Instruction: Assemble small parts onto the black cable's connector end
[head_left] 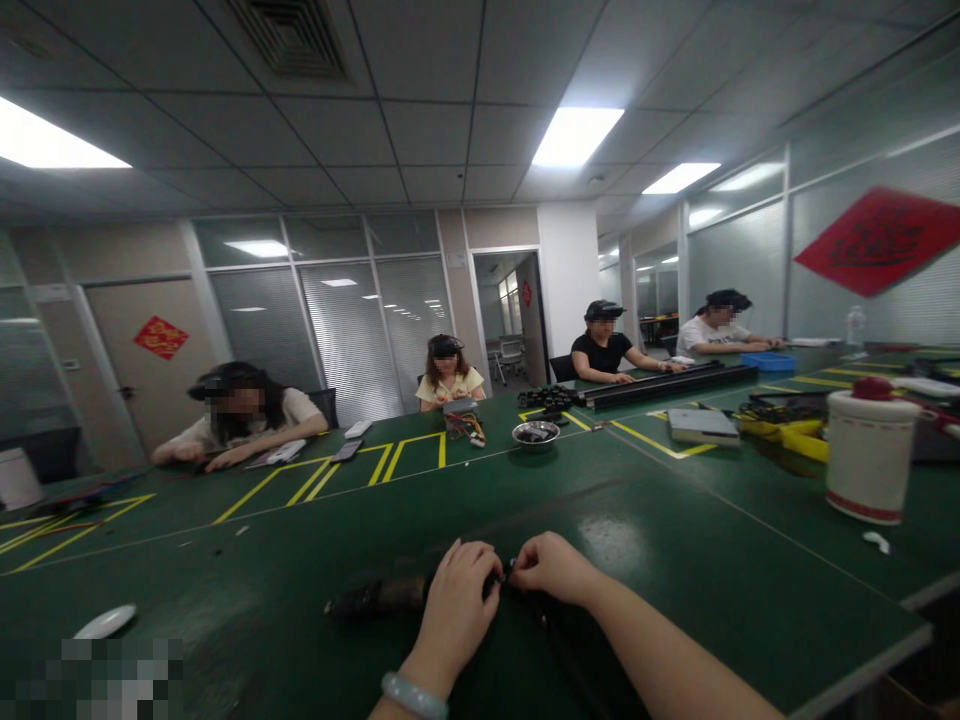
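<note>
A dark, roughly cylindrical object [390, 596] with a narrower left end lies along the green table in front of me. My left hand [461, 595], a pale bracelet [412, 697] on its wrist, is closed over the right part of this object. Close beside it, my right hand [553, 568] has thumb and fingertips pinched together at the object's right end. What sits in that pinch is too small and dark to make out. A black cable-like strip [551, 630] runs under my right hand toward the near edge.
On the green table [285, 580] stand a white lidded mug [870, 460] at right and a metal bowl [536, 434] farther off. A white box [703, 427], yellow-and-black items [799, 435] and black rails [667, 384] lie beyond. Several people sit across the table.
</note>
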